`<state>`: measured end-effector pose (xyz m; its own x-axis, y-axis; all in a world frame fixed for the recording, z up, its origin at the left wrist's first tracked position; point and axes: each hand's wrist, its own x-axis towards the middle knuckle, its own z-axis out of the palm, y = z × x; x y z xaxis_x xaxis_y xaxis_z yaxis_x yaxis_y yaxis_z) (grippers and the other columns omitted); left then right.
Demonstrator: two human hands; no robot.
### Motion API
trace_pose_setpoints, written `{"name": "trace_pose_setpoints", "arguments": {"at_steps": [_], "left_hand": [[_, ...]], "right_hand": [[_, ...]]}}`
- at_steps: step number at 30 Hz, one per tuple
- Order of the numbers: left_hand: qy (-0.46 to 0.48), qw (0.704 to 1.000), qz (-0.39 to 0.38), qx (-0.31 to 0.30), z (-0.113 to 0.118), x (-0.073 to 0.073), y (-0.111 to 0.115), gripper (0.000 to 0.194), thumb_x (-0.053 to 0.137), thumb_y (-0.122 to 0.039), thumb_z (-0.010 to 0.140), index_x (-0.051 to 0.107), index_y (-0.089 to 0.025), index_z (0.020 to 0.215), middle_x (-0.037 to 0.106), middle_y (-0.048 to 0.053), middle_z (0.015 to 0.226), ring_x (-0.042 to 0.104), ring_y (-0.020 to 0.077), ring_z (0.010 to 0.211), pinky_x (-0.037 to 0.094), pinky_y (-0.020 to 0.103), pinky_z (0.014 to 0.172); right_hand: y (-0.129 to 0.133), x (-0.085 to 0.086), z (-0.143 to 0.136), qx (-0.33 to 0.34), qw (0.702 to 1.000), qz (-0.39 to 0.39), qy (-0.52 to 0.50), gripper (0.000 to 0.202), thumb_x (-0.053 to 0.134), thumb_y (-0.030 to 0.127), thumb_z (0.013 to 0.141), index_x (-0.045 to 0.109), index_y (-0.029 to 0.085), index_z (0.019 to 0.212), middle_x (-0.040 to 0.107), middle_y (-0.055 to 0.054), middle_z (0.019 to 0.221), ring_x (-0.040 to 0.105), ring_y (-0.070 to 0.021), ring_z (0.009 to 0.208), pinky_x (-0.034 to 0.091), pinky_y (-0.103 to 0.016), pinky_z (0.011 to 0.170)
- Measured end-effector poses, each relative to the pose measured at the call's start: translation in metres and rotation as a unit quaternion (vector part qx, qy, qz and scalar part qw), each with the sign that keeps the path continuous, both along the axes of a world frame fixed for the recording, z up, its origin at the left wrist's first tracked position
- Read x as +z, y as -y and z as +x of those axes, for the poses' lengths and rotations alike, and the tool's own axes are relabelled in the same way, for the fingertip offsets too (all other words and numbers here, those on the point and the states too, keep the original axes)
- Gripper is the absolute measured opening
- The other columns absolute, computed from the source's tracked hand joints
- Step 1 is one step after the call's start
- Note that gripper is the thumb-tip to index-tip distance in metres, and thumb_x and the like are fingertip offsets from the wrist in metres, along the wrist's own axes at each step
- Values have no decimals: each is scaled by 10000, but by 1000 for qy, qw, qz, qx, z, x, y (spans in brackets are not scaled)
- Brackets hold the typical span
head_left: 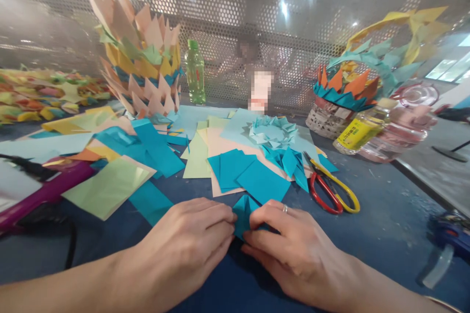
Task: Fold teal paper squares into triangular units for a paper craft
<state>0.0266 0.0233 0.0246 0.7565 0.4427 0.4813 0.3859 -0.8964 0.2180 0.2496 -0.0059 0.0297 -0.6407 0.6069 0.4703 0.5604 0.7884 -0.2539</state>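
**Folded teal paper [243,211] pinched at a crowded blue worktable [384,225]**

A left hand [198,237] with bent fingers grips the left edge of the folded teal paper, while a right hand [284,237], wearing a silver ring [285,209], pinches its right side between thumb and fingers. The piece stands in a peak between the two sets of fingertips, low over the worktable.

Just beyond the fingertips, teal paper squares [263,180] overlap, the front one reaching close to the right hand's knuckles. Farther ahead of that hand lie folded teal points [288,160] and a spiky pale-blue paper ring [256,133]. Red-and-yellow-handled scissors [316,171] rest ahead and to the right of the right hand, blades pointing away.

To the right of the right wrist, a broad stretch of bare tabletop gives room, running to the worktable's metal-trimmed edge [418,183] and a blue glue gun [453,232]. The left hand has tighter quarters: a teal strip [151,202] lies just beside its knuckles, a pale-green sheet [109,187] beyond that, and a purple tool [47,193] farther left. Between the forearms, the tabletop lies open
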Motion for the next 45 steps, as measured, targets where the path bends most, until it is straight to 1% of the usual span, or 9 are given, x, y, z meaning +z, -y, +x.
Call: {"name": "trace_pose_setpoints", "arguments": {"at_steps": [6,11,14,21,25,29,35,40,45], "left_hand": [[8,1000,6,9,0,-1,0,343,382,-168,1044,649,-182,829,693,33,836,672,162,771,537,274,724],[24,995,-92,7,-2,-7,-6,253,462,-187,1030,631,-189,842,669,11,847,645,149,787,503,257,723],[25,992,-126,7,-3,-9,-9,197,491,-193,1023,626,-194,880,660,5,903,624,151,850,474,268,786],[32,974,-225,2,-5,-4,-13,157,546,-133,973,612,-210,854,596,-18,924,561,132,876,425,252,811],[34,965,-259,11,-4,-1,-17,158,578,-110,944,619,-208,827,579,-21,925,550,133,887,417,255,804],[43,966,-253,13,-2,1,-17,182,565,-100,949,579,-200,798,563,-27,916,539,120,866,411,246,791],[35,970,-240,23,-1,0,-14,184,536,-99,949,533,-202,796,535,-27,905,527,120,877,399,245,808],[25,974,-224,36,2,-3,-13,195,532,-68,927,505,-202,788,522,-32,890,516,126,883,374,266,856],[36,971,-232,42,1,-4,-11,211,571,-29,874,512,-203,771,522,-41,874,521,119,858,372,254,828]], "right_hand": [[0,-3,-4,-27,998,-45,-22,184,535,100,944,669,131,824,651,-54,771,595,-177,713,483,-316,708],[0,-7,-6,-58,990,-116,-57,109,602,173,958,641,162,857,637,-28,818,576,-160,740,440,-282,686],[1,-8,-5,-51,987,-139,-71,139,584,163,975,638,174,848,631,-16,805,572,-152,747,422,-271,692],[1,2,-4,-62,979,-190,-50,155,577,101,915,602,173,780,613,-11,765,545,-155,728,391,-285,692],[1,3,-4,-81,974,-204,-59,167,592,144,917,588,181,754,601,0,735,533,-149,705,379,-278,669],[0,0,-5,-109,968,-213,-72,245,614,204,939,557,191,702,577,19,682,523,-138,664,366,-265,636],[2,-7,-8,-146,970,-181,-74,238,645,129,894,535,194,694,561,43,648,513,-117,615,347,-247,600],[1,-9,-9,-172,970,-166,-54,261,687,145,873,511,194,686,547,53,636,495,-113,598,330,-247,587],[-1,-9,-9,-175,968,-174,-48,264,700,146,867,507,196,694,548,56,645,500,-112,602,329,-244,582]]}}
